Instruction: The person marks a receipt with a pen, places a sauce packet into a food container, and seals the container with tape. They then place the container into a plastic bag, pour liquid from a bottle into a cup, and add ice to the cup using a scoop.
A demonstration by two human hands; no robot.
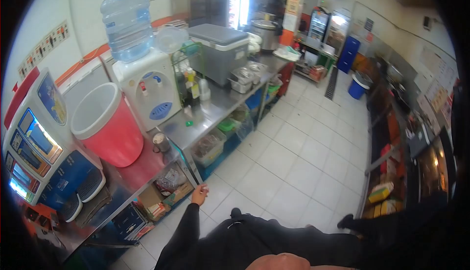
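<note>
My left hand [199,194] hangs low beside the metal counter, apart from it, with loosely bent fingers and nothing visible in it. Nearest to it are the counter's corner leg and the lower shelf, where a clear plastic tub [209,147] and a cardboard box [152,196] stand. On the counter above are a dark mug [160,142], a red bucket with a white rim [115,133] and a water dispenser [147,89] topped by a large blue bottle [128,25]. I cannot make out my right hand. Dark clothing fills the bottom of the view.
A drink machine [54,147] stands at the left. Farther along the counter are a grey cooler [218,45], metal pans [242,79] and a large pot [264,32]. A tiled floor [293,147] runs ahead to a blue bin [360,86]; shelving lines the right.
</note>
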